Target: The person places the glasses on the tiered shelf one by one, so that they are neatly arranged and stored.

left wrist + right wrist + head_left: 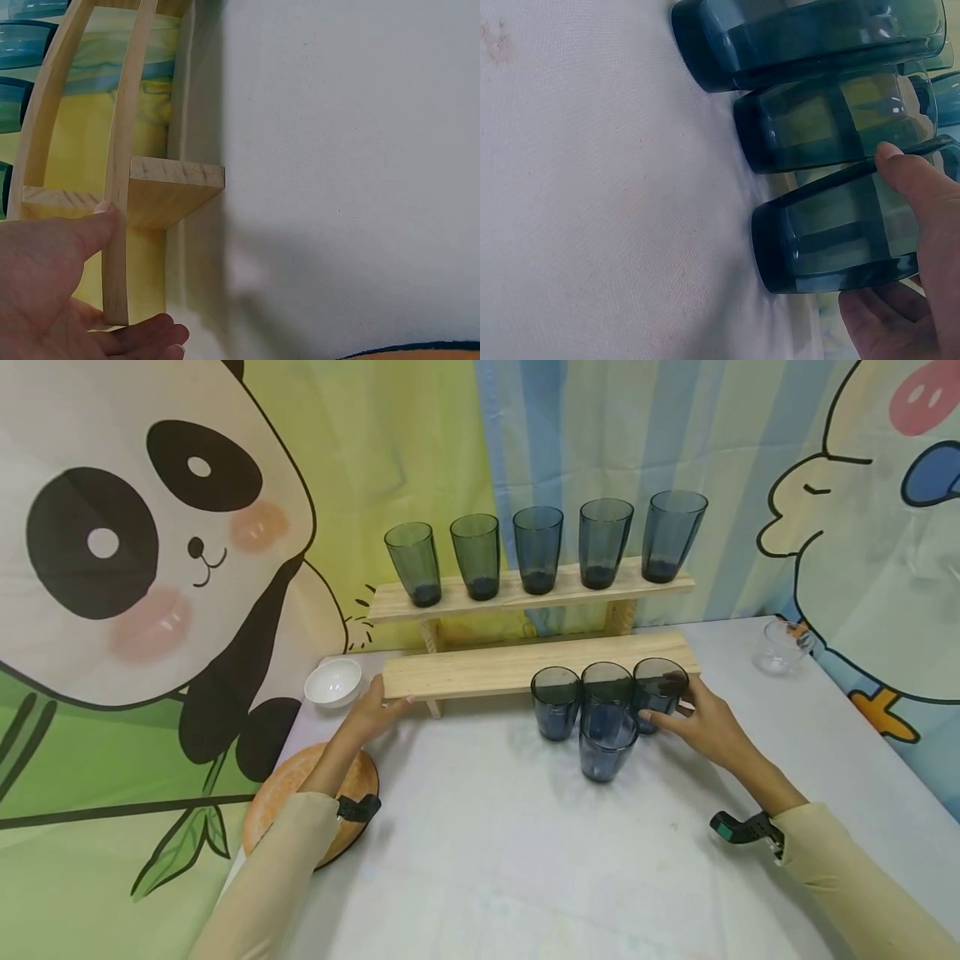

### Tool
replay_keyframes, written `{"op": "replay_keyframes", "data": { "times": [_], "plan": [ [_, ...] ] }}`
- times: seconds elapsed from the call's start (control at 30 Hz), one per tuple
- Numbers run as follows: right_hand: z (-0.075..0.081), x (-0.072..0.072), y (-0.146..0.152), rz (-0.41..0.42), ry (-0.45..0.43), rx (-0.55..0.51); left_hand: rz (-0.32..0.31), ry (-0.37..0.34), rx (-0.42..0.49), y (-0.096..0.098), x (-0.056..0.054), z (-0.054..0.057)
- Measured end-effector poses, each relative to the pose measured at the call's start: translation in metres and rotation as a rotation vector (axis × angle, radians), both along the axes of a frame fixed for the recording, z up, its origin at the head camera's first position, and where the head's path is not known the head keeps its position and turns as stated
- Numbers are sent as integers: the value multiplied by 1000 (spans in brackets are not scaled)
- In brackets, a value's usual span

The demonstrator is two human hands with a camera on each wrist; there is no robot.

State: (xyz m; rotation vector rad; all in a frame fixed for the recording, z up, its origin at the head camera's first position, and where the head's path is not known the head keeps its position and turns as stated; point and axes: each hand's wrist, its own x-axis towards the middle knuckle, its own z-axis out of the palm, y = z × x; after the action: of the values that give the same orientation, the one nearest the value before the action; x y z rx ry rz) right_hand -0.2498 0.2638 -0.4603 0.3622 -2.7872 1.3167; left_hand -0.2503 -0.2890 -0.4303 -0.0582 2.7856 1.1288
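My right hand (708, 722) grips a dark blue-grey drinking glass (654, 692) near its rim, thumb on one side and fingers on the other, as the right wrist view also shows. Three similar glasses stand upright close beside it, the nearest glass (606, 747) in front of the others. At the left end of the two-tier wooden shelf (465, 670), my left hand (369, 714) holds the lower board. In the left wrist view its thumb (105, 214) presses on the board's edge, with the other fingers around the end.
Several more tall glasses (537, 552) stand in a row on the upper board. A white bowl (333, 683) sits left of the shelf. Below my left forearm lies a round orange plate (360, 777). A clear glass cup (782, 647) stands at the back right, before the printed curtain (435, 435).
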Motion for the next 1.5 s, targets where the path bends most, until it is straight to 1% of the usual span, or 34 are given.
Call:
{"op": "replay_keyframes", "data": {
  "times": [0.23, 0.33, 0.5, 0.63, 0.73, 0.87, 1.03, 1.23, 1.37, 1.5],
  "plan": [
    [6, 7, 5, 11, -27, 16, 6, 2, 13, 0, 0, 2],
    [6, 12, 8, 21, -38, 5, 7, 11, 15, 0, 1, 0],
    [7, 22, 14, 14, -48, 1, 12, 10, 38, -1, 2, -4],
    [10, 30, 17, 13, -56, -1, 14, 8, 42, -1, 2, -4],
    [16, 37, 19, 9, -67, -9, 8, 7, 40, -1, 2, -3],
    [31, 41, 19, -7, -67, -21, 9, 13, 29, -3, 2, -3],
    [53, 34, 18, -53, -54, -25, 16, 17, 23, -6, 2, -3],
    [75, 19, 20, -101, -1, 7, 11, 21, 27, -5, 0, -3],
    [83, 8, 21, -120, 29, 21, 8, 23, 26, -3, 0, -3],
    [84, -2, 21, -138, 39, 21, 3, 29, 27, -2, 1, -4]
  ]
}}
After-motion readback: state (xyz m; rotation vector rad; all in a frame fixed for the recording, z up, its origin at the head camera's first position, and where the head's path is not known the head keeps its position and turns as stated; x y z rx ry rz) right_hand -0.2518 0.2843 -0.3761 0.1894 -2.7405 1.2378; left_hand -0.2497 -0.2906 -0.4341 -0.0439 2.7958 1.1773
